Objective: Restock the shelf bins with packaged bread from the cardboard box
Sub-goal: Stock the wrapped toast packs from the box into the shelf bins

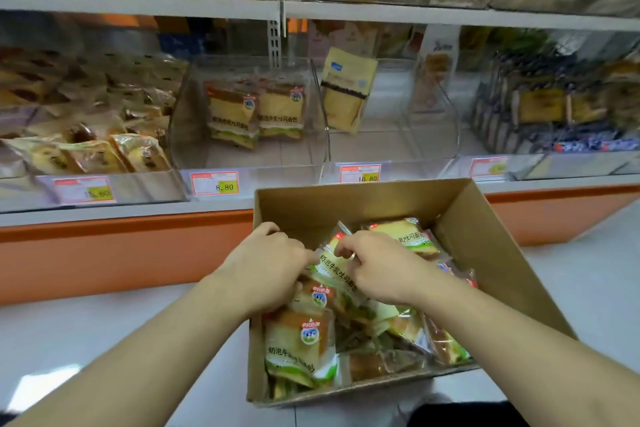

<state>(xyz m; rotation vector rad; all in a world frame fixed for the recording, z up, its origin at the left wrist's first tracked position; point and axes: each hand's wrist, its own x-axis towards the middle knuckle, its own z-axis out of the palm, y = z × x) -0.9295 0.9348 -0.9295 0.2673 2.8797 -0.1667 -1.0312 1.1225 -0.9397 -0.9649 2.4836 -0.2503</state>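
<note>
Both my hands are down in the cardboard box (485, 218), which sits on the floor right under the shelf so the lift to the bins is short. My right hand (377, 267) has its fingers curled, pinching the top edge of a bread packet (334, 270); my left hand (266, 260) is curled against that packet's other side, though I cannot tell how firmly it grips. I judge the two-sided hold is there to draw one slippery packet out of the loose heap below my wrists. The packet stands tilted, its long axis running from near my right wrist up and away toward my left hand's knuckles, sealed end uppermost. Beyond my left hand, the clear bin (194, 107) holds only two matching packets.
</note>
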